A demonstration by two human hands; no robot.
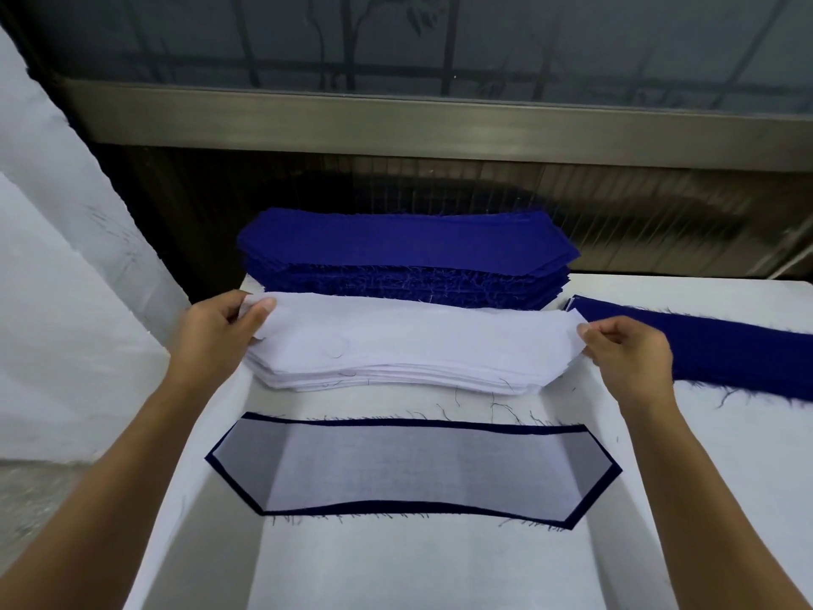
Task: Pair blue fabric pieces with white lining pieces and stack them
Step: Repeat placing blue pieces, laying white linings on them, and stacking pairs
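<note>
The left grip and right grip each pinched one end of the top white lining piece, which lay between them. Lifting both ends together, one layer only, should keep it flat. The blue stack lay just beyond.

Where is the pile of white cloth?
In the head view, the white lining stack sits mid-table, between the blue fabric stack behind and the paired piece in front; the left hand and right hand pinch its top sheet.

At 3 o'clock the loose blue strip runs off the right edge. The white lining stack hides the near base of the blue stack.
</note>
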